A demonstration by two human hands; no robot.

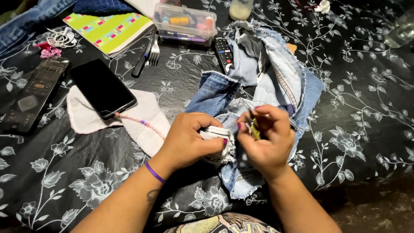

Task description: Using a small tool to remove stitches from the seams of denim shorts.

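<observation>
You are looking down at a table spread with a glossy black cloth point(358, 108) printed with pale grey flowers and vines. Light glares off its folds at the upper right, while the lower right corner falls into dim shadow.

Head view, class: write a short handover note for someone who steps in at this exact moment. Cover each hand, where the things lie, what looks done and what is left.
Left hand: pinches a frayed white edge of the denim piece, closed on it.
Right hand: fingers closed on a small yellow-green tool at the same edge; its kind is too small to tell.
Things: denim lies bunched on the floral tablecloth. Clear box of sewing bits at the top, phone on a white cloth at left.
Done: cannot tell from this view.
Left: the edge is in work, frayed and unfinished.
</observation>
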